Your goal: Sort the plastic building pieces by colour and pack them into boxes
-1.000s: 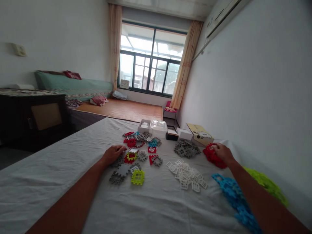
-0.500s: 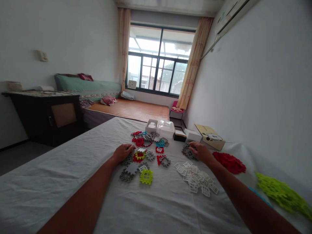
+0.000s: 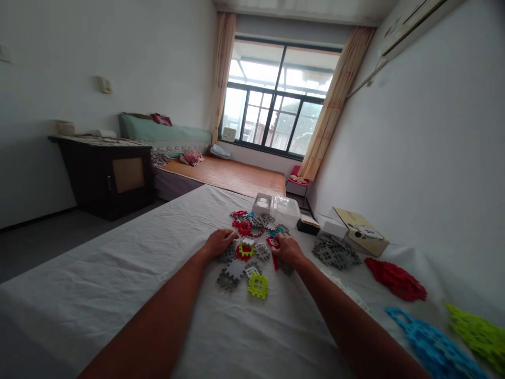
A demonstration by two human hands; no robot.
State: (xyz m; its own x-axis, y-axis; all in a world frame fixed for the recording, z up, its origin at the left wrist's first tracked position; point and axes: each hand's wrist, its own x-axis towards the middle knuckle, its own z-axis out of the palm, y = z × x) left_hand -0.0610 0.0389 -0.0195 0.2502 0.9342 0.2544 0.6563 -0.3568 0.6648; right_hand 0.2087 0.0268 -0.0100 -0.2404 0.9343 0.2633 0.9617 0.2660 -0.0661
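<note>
My left hand (image 3: 222, 242) rests at the left edge of the mixed pile, its fingers curled together beside dark grey interlocking tiles (image 3: 228, 256). Whatever it may hold is hidden. On the pile's right side, the fingers of my right hand (image 3: 288, 249) close on a red interlocking tile (image 3: 270, 241) with a white window insert. Part of that tile is covered by the fingers. Between my hands lie a yellow-green tile with a red one (image 3: 245, 252) and a grey tile (image 3: 262, 251). Nearer me sit a flat grey tile (image 3: 235, 270) and a yellow-green window tile (image 3: 258, 285).
Sorted heaps of grey (image 3: 336, 251), red (image 3: 395, 279), blue (image 3: 434, 345) and yellow-green tiles (image 3: 477, 337) lie to the right. White window pieces (image 3: 349, 292) show partly behind my right forearm. A clear plastic box (image 3: 286, 210), a black box (image 3: 308, 225) and a yellow box (image 3: 361, 231) stand at the back.
My right hand has moved left from the grey heap to the red tile in the mixed pile. My left hand stays by the pile's left edge. The camera view has turned slightly.
</note>
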